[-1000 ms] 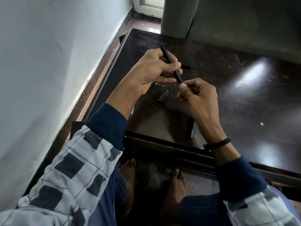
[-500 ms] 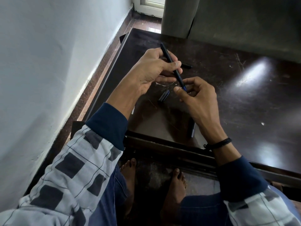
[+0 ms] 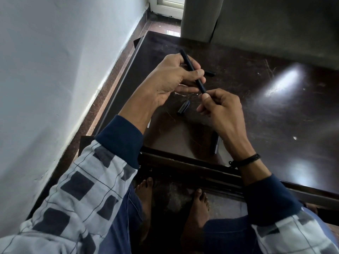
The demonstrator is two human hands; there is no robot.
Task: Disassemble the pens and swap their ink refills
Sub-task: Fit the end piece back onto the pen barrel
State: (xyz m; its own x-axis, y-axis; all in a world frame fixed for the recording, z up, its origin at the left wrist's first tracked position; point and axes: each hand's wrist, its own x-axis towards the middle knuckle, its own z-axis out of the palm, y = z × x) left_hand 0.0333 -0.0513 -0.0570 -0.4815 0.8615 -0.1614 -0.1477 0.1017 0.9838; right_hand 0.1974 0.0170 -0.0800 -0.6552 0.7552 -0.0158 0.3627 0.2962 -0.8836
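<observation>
A slim black pen barrel (image 3: 190, 68) slants above the dark table, its top end pointing up and left. My left hand (image 3: 170, 79) grips its middle between thumb and fingers. My right hand (image 3: 220, 109) pinches the barrel's lower end with thumb and forefinger; what sits at that tip is hidden by the fingers. On the table lie a black pen cap (image 3: 183, 108) below the hands, a short black piece (image 3: 210, 73) behind my left hand, and another pen part (image 3: 215, 144) partly under my right wrist.
The dark glossy table (image 3: 266, 110) has a raised front edge (image 3: 192, 171) near my knees. A white wall runs along the left, and a grey-green curtain hangs behind the table. My bare feet rest on the floor beneath.
My right thumb and forefinger have shifted slightly along the lower end of the barrel. The left hand and the parts on the table have stayed put.
</observation>
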